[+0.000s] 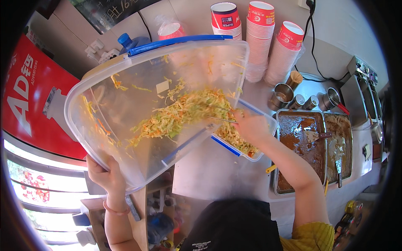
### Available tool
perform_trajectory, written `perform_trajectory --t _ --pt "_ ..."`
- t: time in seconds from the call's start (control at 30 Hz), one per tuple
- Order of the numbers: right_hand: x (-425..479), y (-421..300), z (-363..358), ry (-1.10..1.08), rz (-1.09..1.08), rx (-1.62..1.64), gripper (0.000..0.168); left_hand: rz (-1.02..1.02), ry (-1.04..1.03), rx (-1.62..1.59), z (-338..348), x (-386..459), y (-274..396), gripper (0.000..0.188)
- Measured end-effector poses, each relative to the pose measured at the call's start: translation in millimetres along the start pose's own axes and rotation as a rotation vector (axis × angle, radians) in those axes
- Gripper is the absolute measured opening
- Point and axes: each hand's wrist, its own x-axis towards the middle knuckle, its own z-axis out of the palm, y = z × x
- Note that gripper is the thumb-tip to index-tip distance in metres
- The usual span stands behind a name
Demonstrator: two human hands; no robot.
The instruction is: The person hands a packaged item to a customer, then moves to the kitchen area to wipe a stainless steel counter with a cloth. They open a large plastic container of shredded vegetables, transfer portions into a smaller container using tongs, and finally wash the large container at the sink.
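My left hand (106,174) grips the rim of a large clear plastic container (110,94) with blue clips, holding it up and tilted to the right. Shredded vegetables (176,119), pale green with orange strands, lie heaped inside towards its lower right corner. In my right hand (251,125), blurred by motion, is a thin metal utensil (223,120) that reaches into the heap; its far end is hidden among the shreds. Below that corner, a smaller clear container (272,125) with blue clips stands on the white counter (201,175) and holds more shredded vegetables (234,135).
Stacks of red and white paper cups (259,40) stand along the wall. To the right are two metal trays (323,125) of brown food, with a spatula (314,135) in one. Metal pots (282,95) and shakers (298,100) sit behind them. A red panel (40,100) borders the left.
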Motion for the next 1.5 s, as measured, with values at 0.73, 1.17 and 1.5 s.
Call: perform_trajectory --t 0.73,1.17,1.5 --pt "-22.6 44.1 -41.8 -0.216 0.199 0.091 0.033 0.026 0.221 0.203 -0.9 -47.3 -35.4 0.020" --pt "33.0 40.6 -11.8 -0.370 0.205 0.047 0.036 -0.159 0.264 -0.039 7.7 -56.4 -22.7 0.029" --pt "-18.2 41.3 -108.1 0.080 0.086 0.181 0.038 -0.239 0.227 -0.169 -11.4 -33.2 -9.9 0.033"
